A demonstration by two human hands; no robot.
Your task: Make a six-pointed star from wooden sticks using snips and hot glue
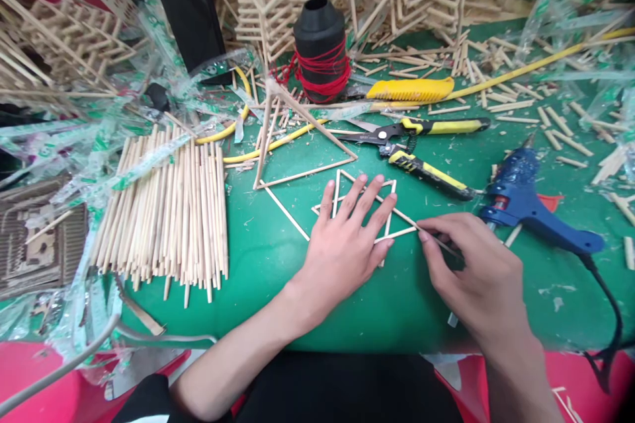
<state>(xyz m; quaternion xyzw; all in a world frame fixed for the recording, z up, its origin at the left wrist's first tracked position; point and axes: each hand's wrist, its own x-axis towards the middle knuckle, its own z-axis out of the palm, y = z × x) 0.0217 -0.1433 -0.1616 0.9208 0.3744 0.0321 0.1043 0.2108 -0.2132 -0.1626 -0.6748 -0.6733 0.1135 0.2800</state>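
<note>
Forearms lay nearest; the left hand, spread flat, covered part of a stick star on the tabletop; the right hand pinched a thin piece at its corner. The outline looked mostly assembled; bundled sticks lay unassembled.

Matt wooden sticks; plastic glue gun; smooth tabletop, perhaps vinyl.

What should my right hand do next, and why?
Perhaps press the thin piece in your right hand against the right corner of the stick frame: its tip seems to be at that corner, and your left hand lies across the frame, seemingly steadying it.
</note>
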